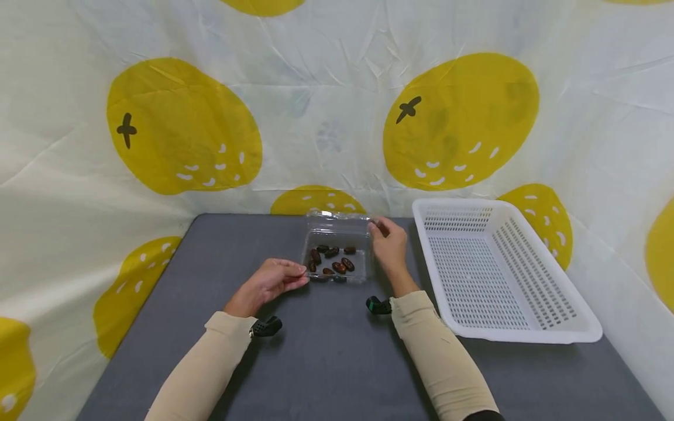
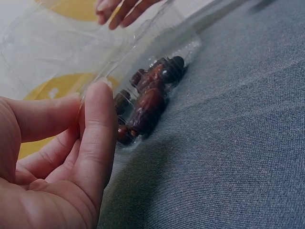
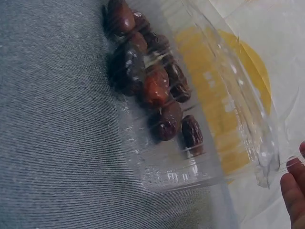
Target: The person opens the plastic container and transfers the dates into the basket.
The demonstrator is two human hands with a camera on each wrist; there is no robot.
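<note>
A clear plastic clamshell box [image 1: 363,270] with several dark brown dates [image 1: 332,252] inside rests on the grey table, its lid [image 1: 337,222] raised at the back. My left hand [image 1: 270,279] pinches the box's near left rim between thumb and forefinger. At the right, my right hand [image 1: 391,242] pinches the lid's edge by its corner. Through the ribbed wall, the right wrist view shows wrinkled dates [image 3: 156,86] lying together on the box floor, and the fingers [image 3: 293,186] at the lid's corner. The left wrist view shows the dates [image 2: 147,110] beyond my left thumb.
A white perforated plastic basket [image 1: 513,334] stands on the table to the right of my right arm. Behind the grey table [image 1: 316,362] hangs a white cloth [image 1: 326,128] printed with yellow fruit.
</note>
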